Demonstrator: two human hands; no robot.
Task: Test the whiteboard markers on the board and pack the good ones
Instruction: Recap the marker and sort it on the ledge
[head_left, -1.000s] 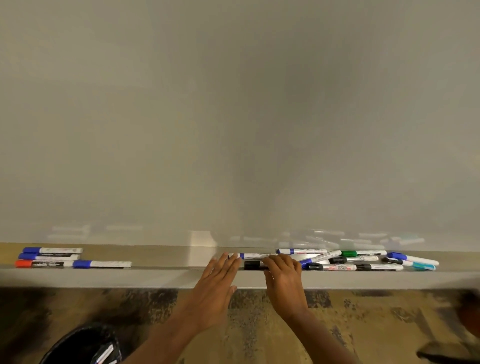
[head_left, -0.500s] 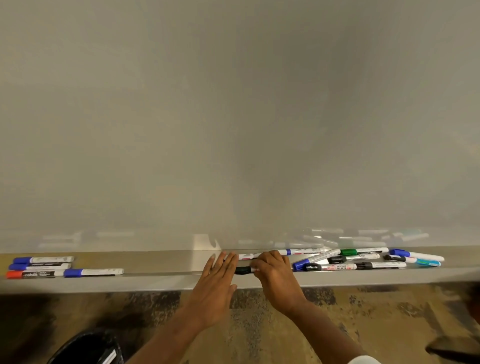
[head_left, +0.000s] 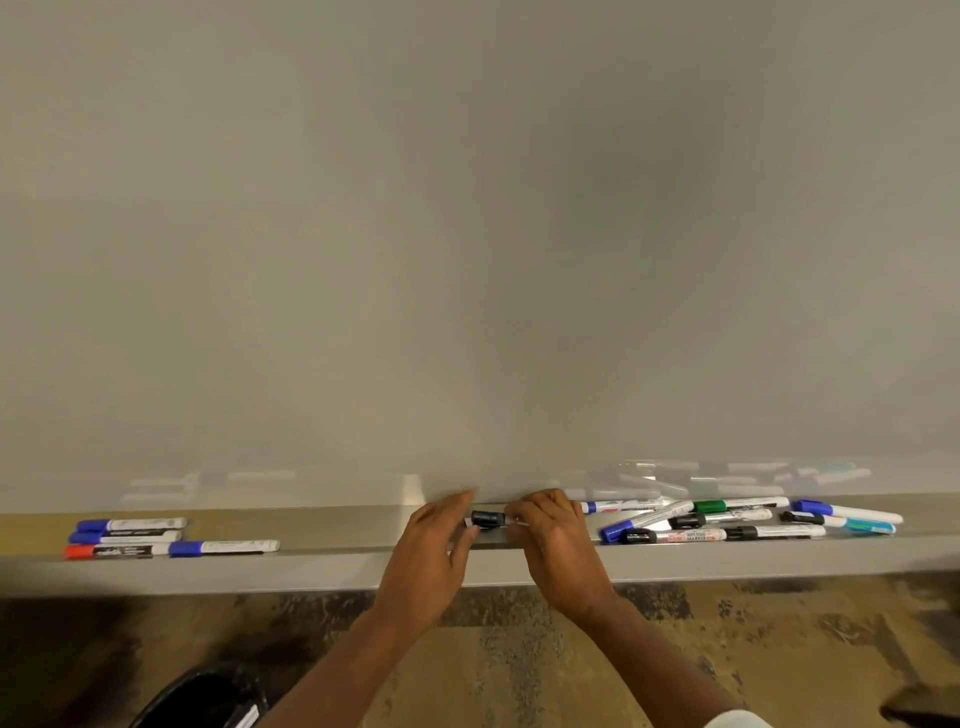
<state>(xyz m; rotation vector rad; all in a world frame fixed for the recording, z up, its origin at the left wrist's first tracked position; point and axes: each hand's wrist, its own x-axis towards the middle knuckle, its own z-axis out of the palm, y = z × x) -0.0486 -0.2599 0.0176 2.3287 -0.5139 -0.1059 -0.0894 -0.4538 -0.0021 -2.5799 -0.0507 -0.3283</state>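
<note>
Along the ledge (head_left: 337, 545) under the whiteboard (head_left: 467, 234), both hands meet near the middle: the right hand (head_left: 556, 545) is clamped around the body of a black-capped marker (head_left: 488, 518), whose cap sticks out to the left between the hands, just above the ledge's front edge; the left hand (head_left: 431, 556) is spread, fingers apart, its fingertips right beside the cap, though I cannot tell if they touch it. To the right of the hands lies a loose heap of markers (head_left: 727, 522), some crossing each other, reaching nearly to the right end of the ledge. Well apart on the left sits a tidy group of four markers (head_left: 156, 538), three blue-capped and one red, lying parallel to the ledge edge. Between that group and the left hand the ledge is bare. The board surface above is unmarked. Below, at the bottom left edge, a dark bin (head_left: 208, 696) sits on the mottled floor (head_left: 623, 649)
</note>
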